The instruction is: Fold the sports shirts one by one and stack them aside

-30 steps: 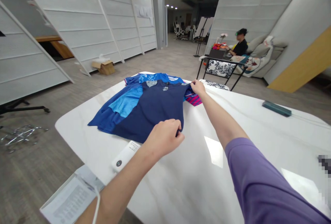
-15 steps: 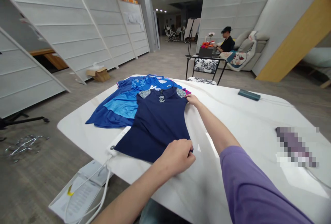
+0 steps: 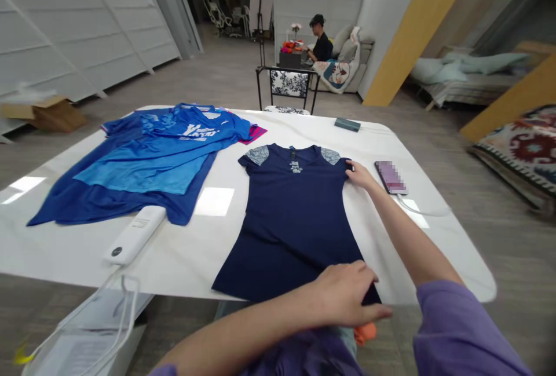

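Note:
A navy blue T-shirt (image 3: 299, 219) with pale patterned shoulders lies spread flat on the white table (image 3: 438, 260), its neck away from me. My right hand (image 3: 360, 175) pinches the edge of its right sleeve. At the lower right corner of the hem is my left hand (image 3: 345, 292), thumb and fingers apart, with the hem corner showing between them. Left of it, a bright blue jersey (image 3: 160, 153) with white lettering lies over a darker blue garment (image 3: 61, 202). Something pink (image 3: 256, 132) peeks out from beneath the jersey.
A white power strip (image 3: 136, 234) with cables lies at the table's left front. To the right are a phone (image 3: 388, 176) with a cord and a dark green case (image 3: 347, 124). Behind stand a chair (image 3: 289, 83) and a seated person (image 3: 322, 46). Something orange (image 3: 365, 332) shows below the table edge.
The navy T-shirt has moved right, away from the blue jersey, and lies flat nearer to me. My left hand has loosened from a closed grip at the hem. The view has turned right.

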`<state>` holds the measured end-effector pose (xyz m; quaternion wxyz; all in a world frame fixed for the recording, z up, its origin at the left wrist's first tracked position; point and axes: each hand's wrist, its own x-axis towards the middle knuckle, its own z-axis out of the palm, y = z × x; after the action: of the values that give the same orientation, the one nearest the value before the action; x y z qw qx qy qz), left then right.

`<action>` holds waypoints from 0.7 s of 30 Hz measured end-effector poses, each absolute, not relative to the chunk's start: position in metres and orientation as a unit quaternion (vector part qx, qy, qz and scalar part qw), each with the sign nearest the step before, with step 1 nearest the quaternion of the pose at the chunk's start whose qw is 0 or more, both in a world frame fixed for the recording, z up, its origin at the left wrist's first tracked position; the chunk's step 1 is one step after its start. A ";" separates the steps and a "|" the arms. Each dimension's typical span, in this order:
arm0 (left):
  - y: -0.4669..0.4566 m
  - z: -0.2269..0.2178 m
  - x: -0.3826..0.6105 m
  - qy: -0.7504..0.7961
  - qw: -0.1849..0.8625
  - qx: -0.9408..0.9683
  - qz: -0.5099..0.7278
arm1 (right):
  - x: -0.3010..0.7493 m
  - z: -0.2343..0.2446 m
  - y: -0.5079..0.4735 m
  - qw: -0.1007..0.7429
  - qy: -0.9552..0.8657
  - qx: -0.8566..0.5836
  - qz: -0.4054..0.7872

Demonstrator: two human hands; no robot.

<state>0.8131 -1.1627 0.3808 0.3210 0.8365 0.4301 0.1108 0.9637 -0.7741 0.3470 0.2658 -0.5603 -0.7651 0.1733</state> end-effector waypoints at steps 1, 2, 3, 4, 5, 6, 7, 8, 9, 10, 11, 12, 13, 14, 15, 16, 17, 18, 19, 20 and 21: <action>-1.162 0.383 0.805 0.422 0.299 0.845 0.134 | 0.979 0.343 -0.785 0.274 -0.762 -0.569 0.142; -1.159 0.386 0.791 0.428 0.263 0.850 0.160 | 0.990 0.338 -0.798 0.285 -0.761 -0.573 0.107; -1.153 0.389 0.772 0.446 0.216 0.848 0.187 | 0.995 0.334 -0.812 0.296 -0.762 -0.571 0.076; -1.143 0.392 0.749 0.471 0.165 0.840 0.213 | 0.996 0.330 -0.825 0.303 -0.767 -0.563 0.052; -1.130 0.394 0.724 0.509 0.113 0.821 0.231 | 0.992 0.326 -0.839 0.304 -0.777 -0.550 0.040; -1.113 0.396 0.698 0.556 0.066 0.795 0.235 | 0.986 0.323 -0.850 0.297 -0.791 -0.534 0.038; -1.094 0.398 0.672 0.601 0.030 0.767 0.223 | 0.976 0.321 -0.859 0.286 -0.806 -0.517 0.045; -1.073 0.400 0.648 0.641 0.003 0.741 0.200 | 0.965 0.320 -0.865 0.275 -0.819 -0.501 0.054; -1.050 0.403 0.626 0.663 -0.007 0.723 0.194 | 0.954 0.320 -0.866 0.267 -0.828 -0.490 0.060; -1.027 0.405 0.607 0.677 -0.014 0.711 0.190 | 0.943 0.322 -0.864 0.261 -0.832 -0.485 0.063; -1.005 0.407 0.591 0.691 -0.018 0.699 0.183 | 0.932 0.324 -0.857 0.257 -0.833 -0.486 0.063; -0.983 0.409 0.578 0.702 -0.017 0.690 0.175 | 0.922 0.327 -0.848 0.251 -0.830 -0.493 0.064; -0.962 0.410 0.567 0.711 -0.014 0.683 0.165 | 0.914 0.329 -0.837 0.243 -0.825 -0.505 0.067; -0.943 0.409 0.558 0.719 -0.009 0.678 0.154 | 0.907 0.332 -0.825 0.231 -0.819 -0.520 0.074; -0.925 0.408 0.550 0.723 -0.004 0.676 0.143 | 0.900 0.334 -0.812 0.218 -0.813 -0.534 0.082; -0.909 0.407 0.543 0.725 -0.001 0.676 0.133 | 0.895 0.335 -0.800 0.206 -0.807 -0.546 0.088; -0.895 0.405 0.538 0.724 0.001 0.678 0.126 | 0.891 0.336 -0.788 0.197 -0.802 -0.557 0.091; -0.882 0.405 0.532 0.722 0.002 0.681 0.120 | 0.887 0.338 -0.778 0.191 -0.797 -0.566 0.090; -0.871 0.405 0.528 0.720 0.003 0.684 0.117 | 0.884 0.340 -0.770 0.188 -0.792 -0.574 0.086; -0.863 0.406 0.525 0.719 0.003 0.685 0.115 | 0.881 0.342 -0.763 0.186 -0.788 -0.581 0.083; -0.857 0.409 0.522 0.719 0.004 0.686 0.114 | 0.878 0.345 -0.758 0.185 -0.785 -0.585 0.081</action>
<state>0.5223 -0.8569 0.4088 0.0043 0.6860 0.7186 0.1139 0.8783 -0.7584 0.3451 0.1845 -0.5852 -0.7854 0.0811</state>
